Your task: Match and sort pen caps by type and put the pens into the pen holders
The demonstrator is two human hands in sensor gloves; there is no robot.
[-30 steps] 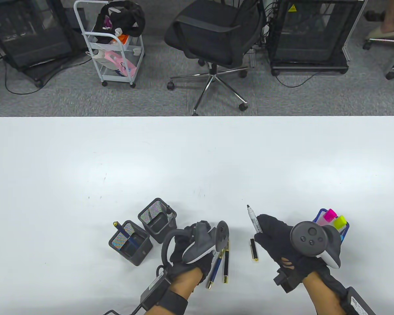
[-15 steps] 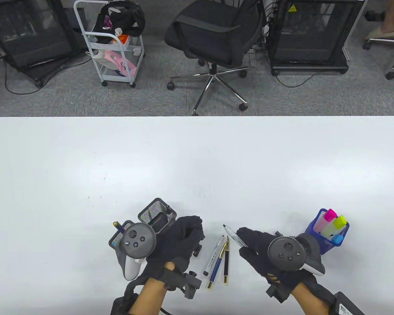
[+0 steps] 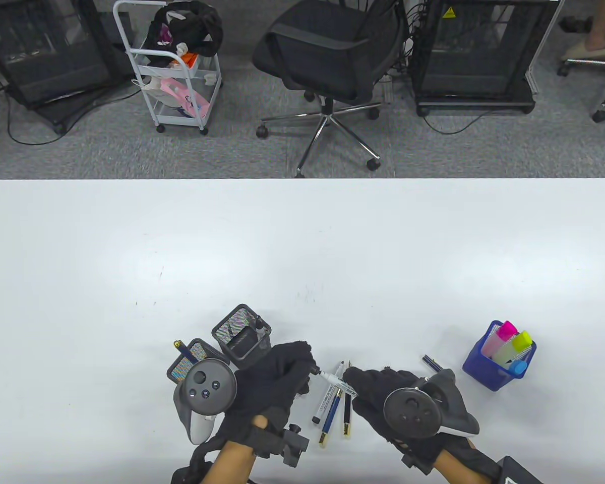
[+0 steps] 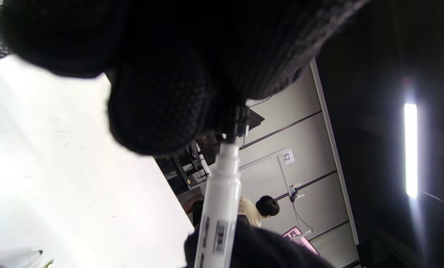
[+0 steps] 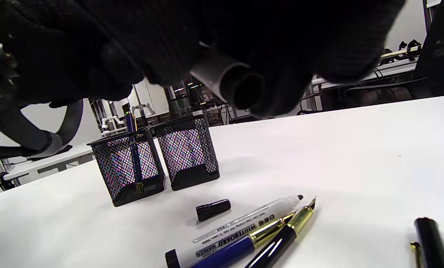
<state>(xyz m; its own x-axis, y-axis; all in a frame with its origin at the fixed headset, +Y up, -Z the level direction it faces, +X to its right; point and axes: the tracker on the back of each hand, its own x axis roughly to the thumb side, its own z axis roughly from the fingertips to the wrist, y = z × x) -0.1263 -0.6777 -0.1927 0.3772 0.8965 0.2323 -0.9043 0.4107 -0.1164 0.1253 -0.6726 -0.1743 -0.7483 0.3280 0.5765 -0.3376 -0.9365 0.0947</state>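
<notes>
Both hands have come closer together since a moment ago. Now the left hand (image 3: 277, 375) pinches a black cap (image 3: 313, 370) in its curled fingers, right at the tip of the white marker (image 3: 339, 384). The right hand (image 3: 383, 398) has its fingers wrapped round that marker.

Under them, on the big white table (image 3: 302, 242), lie another white marker (image 3: 327, 396), a blue pen (image 3: 331, 413) and a black pen (image 3: 347, 408), side by side. One more black cap (image 5: 213, 209) lies near them. Two black mesh holders (image 3: 242, 335) stand together on the left, and one has a blue pen (image 5: 133, 149) in it. A blue holder (image 3: 476, 368) on the right has bright highlighters (image 3: 509, 340) inside.

Past the table is grey carpet with a black office chair (image 3: 327, 55) and a white cart (image 3: 174, 65).
</notes>
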